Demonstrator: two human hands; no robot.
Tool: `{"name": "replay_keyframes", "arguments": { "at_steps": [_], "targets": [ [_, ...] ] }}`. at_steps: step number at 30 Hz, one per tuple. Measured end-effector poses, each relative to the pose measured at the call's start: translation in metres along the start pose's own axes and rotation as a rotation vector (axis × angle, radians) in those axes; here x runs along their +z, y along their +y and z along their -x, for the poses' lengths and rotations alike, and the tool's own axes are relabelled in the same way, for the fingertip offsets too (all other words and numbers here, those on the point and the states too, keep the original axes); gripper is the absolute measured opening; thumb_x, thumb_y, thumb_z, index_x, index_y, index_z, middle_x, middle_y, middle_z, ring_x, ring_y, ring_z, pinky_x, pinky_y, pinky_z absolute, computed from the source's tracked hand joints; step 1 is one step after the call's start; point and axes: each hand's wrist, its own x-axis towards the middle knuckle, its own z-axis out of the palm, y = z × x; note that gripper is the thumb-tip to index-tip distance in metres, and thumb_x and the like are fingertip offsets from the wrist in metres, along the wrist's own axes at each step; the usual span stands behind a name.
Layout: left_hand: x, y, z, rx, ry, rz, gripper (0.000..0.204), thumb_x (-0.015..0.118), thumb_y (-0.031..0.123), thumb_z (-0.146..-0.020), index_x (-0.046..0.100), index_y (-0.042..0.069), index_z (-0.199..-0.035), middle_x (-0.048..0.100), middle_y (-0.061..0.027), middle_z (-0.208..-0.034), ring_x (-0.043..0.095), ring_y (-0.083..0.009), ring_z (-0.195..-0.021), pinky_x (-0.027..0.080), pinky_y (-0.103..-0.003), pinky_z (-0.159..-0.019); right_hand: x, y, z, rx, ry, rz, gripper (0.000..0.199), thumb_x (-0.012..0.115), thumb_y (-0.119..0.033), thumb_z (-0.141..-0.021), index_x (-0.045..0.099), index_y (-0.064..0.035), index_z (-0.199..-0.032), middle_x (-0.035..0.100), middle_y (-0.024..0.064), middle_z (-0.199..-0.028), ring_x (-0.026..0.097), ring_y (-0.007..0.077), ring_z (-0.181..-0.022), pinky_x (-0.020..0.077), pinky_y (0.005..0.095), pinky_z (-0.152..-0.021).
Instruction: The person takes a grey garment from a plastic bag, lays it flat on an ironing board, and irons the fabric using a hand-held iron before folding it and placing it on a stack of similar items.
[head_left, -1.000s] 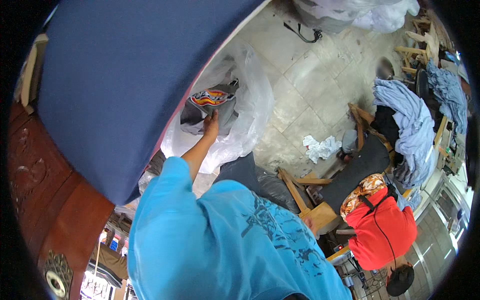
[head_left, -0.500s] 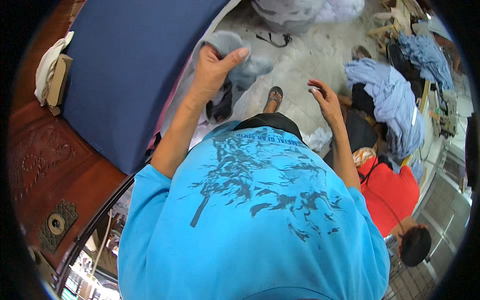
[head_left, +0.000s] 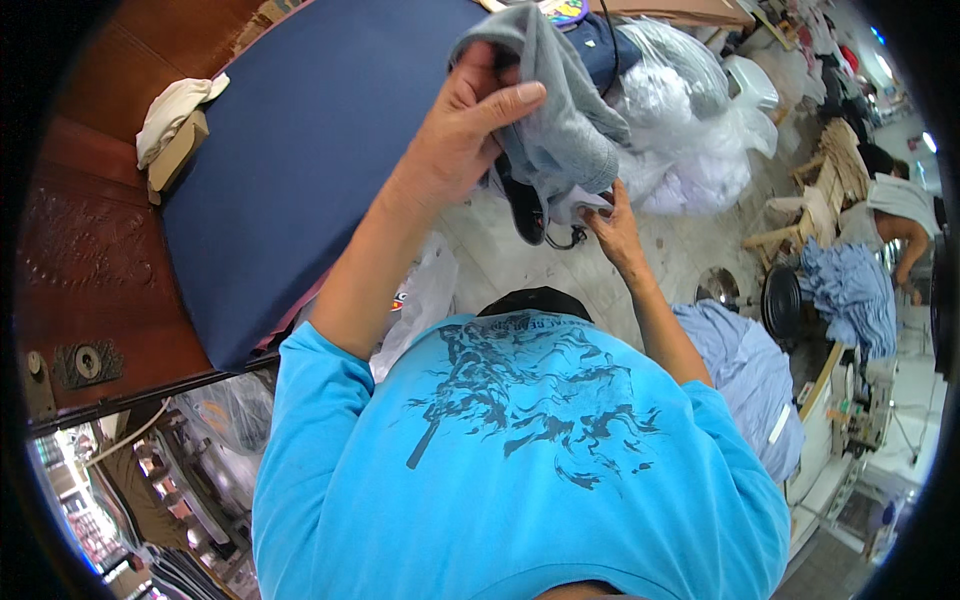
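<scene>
Garment [head_left: 560, 120]: grey cloth, bunched and hanging in the air over the pale floor, just right of the table; both hands grip it.
Table [head_left: 300, 160]: broad, covered in dark blue, filling the upper left; its edge runs just beside the left forearm.
Shirt [head_left: 520, 450]: bright blue with a dark print, filling the lower middle.
Bags [head_left: 690, 130]: clear plastic, stuffed with white cloth, on the floor beyond the garment.
Blue cloth [head_left: 750, 380]: heaped at right, near the right elbow.
Left hand [head_left: 460, 135]: raised, fingers and thumb clamped on the upper fold of the garment.
Right hand [head_left: 615, 225]: lower, fingers pinching the garment's bottom edge.
White cloth [head_left: 175, 105]: folded on a small box at the table's far left corner.
</scene>
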Motion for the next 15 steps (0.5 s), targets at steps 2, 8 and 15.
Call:
{"name": "replay_keyframes", "arguments": {
  "at_steps": [2, 8, 15],
  "targets": [
    [-0.005, 0.014, -0.02, 0.108, -0.007, -0.189, 0.042, 0.059, 0.015, -0.084, 0.044, 0.005, -0.122, 0.055, -0.006, -0.113, 0.054, -0.0153, -0.103, 0.043, -0.03, -0.089, 0.003, 0.013, -0.004, 0.076, 0.002, -0.043, 0.047, 0.061, -0.016, -0.079, 0.045, -0.0057, -0.122, 0.054, 0.0132, -0.114, 0.055, 0.0242, -0.095, 0.0438, 0.0343, -0.079],
    [0.001, 0.082, -0.072, 0.332, 0.119, -0.509, 0.047, 0.06, 0.014, -0.083, 0.041, 0.009, -0.125, 0.053, -0.0012, -0.106, 0.053, -0.011, -0.095, 0.045, -0.025, -0.081, 0.033, 0.081, 0.043, 0.029, -0.697, 0.134, 0.027, 0.051, -0.025, -0.088, 0.059, -0.005, -0.105, 0.062, 0.0145, -0.1, 0.058, 0.0264, -0.094, 0.0434, 0.0367, -0.082],
    [-0.032, 0.16, -0.123, 0.522, 0.044, -0.716, 0.032, 0.055, 0.016, -0.086, 0.046, 0.011, -0.115, 0.052, 0.0005, -0.092, 0.053, -0.0081, -0.081, 0.046, -0.022, -0.072, 0.049, 0.105, 0.005, -0.212, -0.749, 0.393, 0.042, 0.037, -0.035, -0.093, 0.05, -0.008, -0.122, 0.049, 0.0173, -0.124, 0.046, 0.0338, -0.112, 0.0378, 0.0396, -0.093]
  ]
}}
